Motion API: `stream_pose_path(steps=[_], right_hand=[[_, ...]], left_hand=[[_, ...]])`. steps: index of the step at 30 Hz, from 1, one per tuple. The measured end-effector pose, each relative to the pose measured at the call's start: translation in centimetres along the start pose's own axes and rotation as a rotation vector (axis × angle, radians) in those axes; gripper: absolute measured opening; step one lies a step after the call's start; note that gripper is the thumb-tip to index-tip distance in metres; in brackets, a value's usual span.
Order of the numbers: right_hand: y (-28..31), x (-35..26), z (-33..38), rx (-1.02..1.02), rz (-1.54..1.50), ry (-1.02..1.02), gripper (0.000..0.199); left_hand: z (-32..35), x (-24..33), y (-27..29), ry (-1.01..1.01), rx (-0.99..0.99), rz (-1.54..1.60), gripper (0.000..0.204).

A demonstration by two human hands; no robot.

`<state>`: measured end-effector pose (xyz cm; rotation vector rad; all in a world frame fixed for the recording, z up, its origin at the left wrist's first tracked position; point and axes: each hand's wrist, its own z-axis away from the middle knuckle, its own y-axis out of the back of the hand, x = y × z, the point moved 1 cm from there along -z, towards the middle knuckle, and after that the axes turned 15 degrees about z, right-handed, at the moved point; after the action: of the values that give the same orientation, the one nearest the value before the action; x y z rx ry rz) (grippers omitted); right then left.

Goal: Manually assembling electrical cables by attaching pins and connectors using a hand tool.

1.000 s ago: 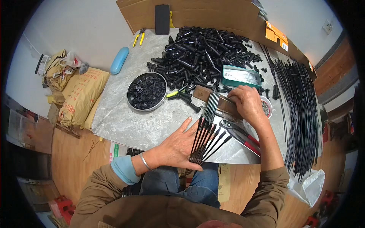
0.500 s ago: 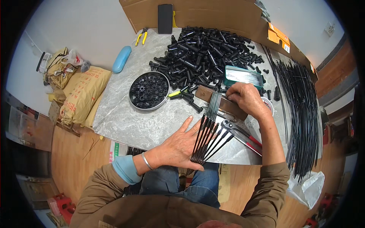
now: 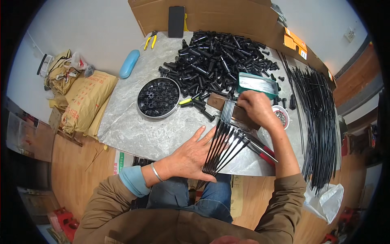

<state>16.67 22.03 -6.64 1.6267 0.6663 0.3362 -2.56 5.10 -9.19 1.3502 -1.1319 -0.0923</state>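
Nearest me, my left hand (image 3: 191, 156) lies flat, fingers spread, pressing a fan of thin black rods (image 3: 221, 147) at the table's (image 3: 134, 130) front edge. Beyond, my right hand (image 3: 256, 109) is curled over their silver tips; I can't tell what it pinches. Farther back lies a pile of black tubes (image 3: 221, 61).

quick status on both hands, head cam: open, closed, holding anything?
Left hand: open, flat, pressing a fan of thin black rods onto the table.
Right hand: closed over the rods' far ends; exact grip cannot be told.
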Motion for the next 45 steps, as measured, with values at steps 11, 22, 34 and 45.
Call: stream_pose_path(steps=[11,22,34,45], right_hand=[[0.3,5.7,-3.7,0.197,0.218,-0.174,0.015],[3.1,4.5,-1.3,0.395,0.428,-0.051,0.008],[0.9,1.5,3.0,-0.047,-0.216,-0.112,0.016],[0.4,1.5,2.7,-0.029,-0.249,-0.116,0.017]], left_hand=[[0.2,0.7,-0.1,-0.012,-0.026,0.006,0.104],[0.2,0.9,-0.1,0.006,-0.060,0.017,0.105],[0.5,0.7,-0.4,-0.001,-0.036,0.015,0.104],[0.4,0.7,-0.3,-0.001,-0.036,0.030,0.103]])
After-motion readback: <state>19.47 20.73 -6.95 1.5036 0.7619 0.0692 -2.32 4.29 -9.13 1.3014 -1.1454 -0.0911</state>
